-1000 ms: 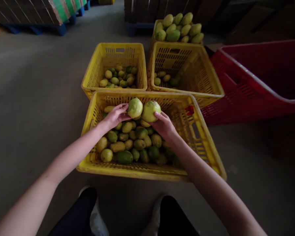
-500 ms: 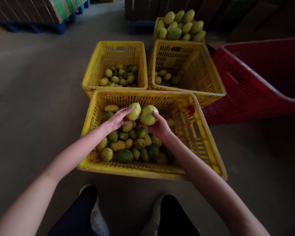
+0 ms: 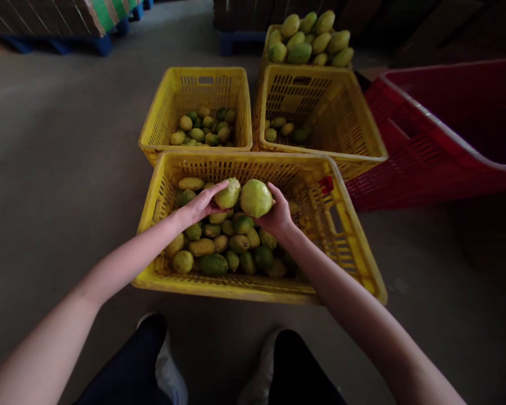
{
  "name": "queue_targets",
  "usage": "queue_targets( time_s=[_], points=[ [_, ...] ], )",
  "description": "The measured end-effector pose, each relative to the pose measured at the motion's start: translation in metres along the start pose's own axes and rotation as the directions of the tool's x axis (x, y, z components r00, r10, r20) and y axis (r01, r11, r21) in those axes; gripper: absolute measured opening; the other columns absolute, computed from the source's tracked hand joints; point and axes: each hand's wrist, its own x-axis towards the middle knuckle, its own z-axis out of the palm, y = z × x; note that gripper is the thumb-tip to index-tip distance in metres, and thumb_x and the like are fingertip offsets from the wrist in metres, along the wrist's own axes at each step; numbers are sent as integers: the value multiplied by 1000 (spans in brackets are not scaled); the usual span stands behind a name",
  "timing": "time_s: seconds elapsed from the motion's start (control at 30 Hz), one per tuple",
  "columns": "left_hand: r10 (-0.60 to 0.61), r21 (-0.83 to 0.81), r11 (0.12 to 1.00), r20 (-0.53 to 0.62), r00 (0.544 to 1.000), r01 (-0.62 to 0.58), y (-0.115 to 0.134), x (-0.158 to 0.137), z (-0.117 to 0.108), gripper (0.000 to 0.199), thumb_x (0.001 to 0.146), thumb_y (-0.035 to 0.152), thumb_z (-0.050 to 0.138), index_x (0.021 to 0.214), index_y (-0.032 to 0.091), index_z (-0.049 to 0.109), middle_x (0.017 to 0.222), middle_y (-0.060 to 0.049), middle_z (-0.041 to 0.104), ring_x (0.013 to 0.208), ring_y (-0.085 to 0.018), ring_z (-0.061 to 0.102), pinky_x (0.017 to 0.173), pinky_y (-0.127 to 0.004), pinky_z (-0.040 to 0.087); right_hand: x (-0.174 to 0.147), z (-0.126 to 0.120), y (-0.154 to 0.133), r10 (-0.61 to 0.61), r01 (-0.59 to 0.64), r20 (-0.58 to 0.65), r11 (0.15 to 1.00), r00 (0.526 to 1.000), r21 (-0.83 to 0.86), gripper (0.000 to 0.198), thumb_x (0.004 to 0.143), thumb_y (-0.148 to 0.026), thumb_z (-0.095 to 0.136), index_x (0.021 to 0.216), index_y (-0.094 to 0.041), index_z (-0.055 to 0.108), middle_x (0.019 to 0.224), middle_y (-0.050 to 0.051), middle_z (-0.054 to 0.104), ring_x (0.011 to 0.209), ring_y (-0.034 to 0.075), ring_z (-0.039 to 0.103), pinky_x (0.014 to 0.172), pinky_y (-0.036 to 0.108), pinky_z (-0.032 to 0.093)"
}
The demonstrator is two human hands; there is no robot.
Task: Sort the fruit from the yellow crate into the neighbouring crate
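Observation:
In the head view, my left hand holds a yellow-green fruit, oval with a small knob at its end; its exact kind is unclear. My right hand grips a larger, rounder yellow-green fruit, its fingers partly hidden behind it. Both fruits are held close together, above the near yellow crate. Inside that crate lies a layer of similar fruit, some dark green, some yellow.
Behind stand a left yellow crate and a right yellow crate, both with fruit at the bottom. Farther back is a heaped pile of fruit. A red crate stands at right. Blue pallets lie at the back.
The fruit in my right hand has been turned, and the thumb has shifted to its right side. The left fruit has turned slightly and moved a little left.

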Motion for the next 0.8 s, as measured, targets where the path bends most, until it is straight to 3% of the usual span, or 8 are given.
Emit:
queue_targets(
  time_s=[0.17,0.3,0.43,0.6,0.8],
  points=[
    [-49,-98,994,-32,998,46,-4,-1,5,31,91,41,62,113,21,70,102,-7,74,98,-24,69,71,-35,63,2,-1,3,42,-42,-2,999,999,20,35,81,-54,55,97,-25,68,78,5,75,84,30,73,66,42,61],
    [-103,-81,992,-17,995,101,-8,2,2,43,90,54,59,116,21,69,87,-7,72,80,-23,70,61,-33,60,4,-2,6,104,-105,18,993,994,60,33,87,-50,51,100,-24,67,77,4,74,80,28,72,65,42,61],
    [-136,-73,988,2,991,135,-6,3,-2,46,93,57,49,113,21,69,79,-6,71,69,-21,67,55,-30,55,4,-3,5,159,-163,78,985,984,50,45,89,-59,47,101,-22,68,74,6,73,71,26,71,57,38,60],
    [-201,10,980,60,978,201,-4,4,-2,57,95,62,36,108,17,70,80,-9,72,63,-20,65,54,-29,52,7,-8,2,100,-107,91,992,991,71,49,86,-64,51,97,-19,69,70,6,71,54,20,64,47,31,56],
    [-235,57,971,110,966,230,-8,7,-3,67,94,69,29,98,17,70,73,-9,70,57,-18,60,55,-27,49,9,-12,4,106,-114,92,990,990,88,50,89,-61,48,102,-18,70,70,6,71,52,20,63,49,33,56]
  ],
)
